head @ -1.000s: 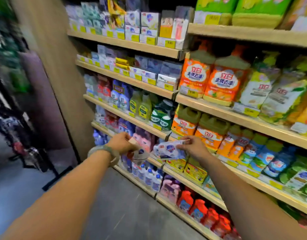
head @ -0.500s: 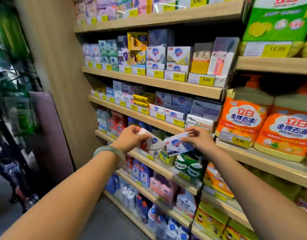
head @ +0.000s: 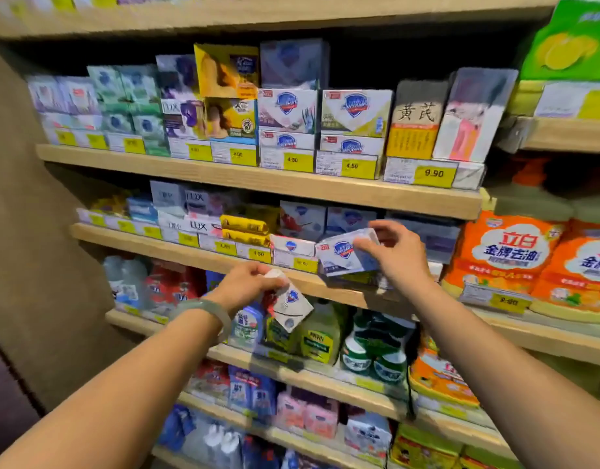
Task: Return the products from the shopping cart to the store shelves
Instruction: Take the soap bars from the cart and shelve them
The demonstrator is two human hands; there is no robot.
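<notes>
My right hand [head: 398,255] grips a white and blue soap box [head: 346,253] with a shield logo, tilted, at the front edge of the second wooden shelf [head: 176,247], beside matching soap boxes [head: 293,247]. My left hand [head: 246,287], with a pale green bracelet on the wrist, holds a second white soap box [head: 290,308] of the same brand by its top corner. That box hangs tilted just below the shelf edge, in front of bottles. The shopping cart is out of view.
Wooden shelves fill the view. Soap boxes [head: 288,110] with yellow price tags line the shelf above. Orange detergent bags [head: 508,255] stand to the right, green and blue bottles [head: 317,333] on the shelf below. A brown side panel [head: 31,265] closes the left.
Both hands rose with their soap boxes from the lower shelves. The right hand moved its box up to the second shelf's front edge; the left box dropped slightly and tilted. The view moved closer.
</notes>
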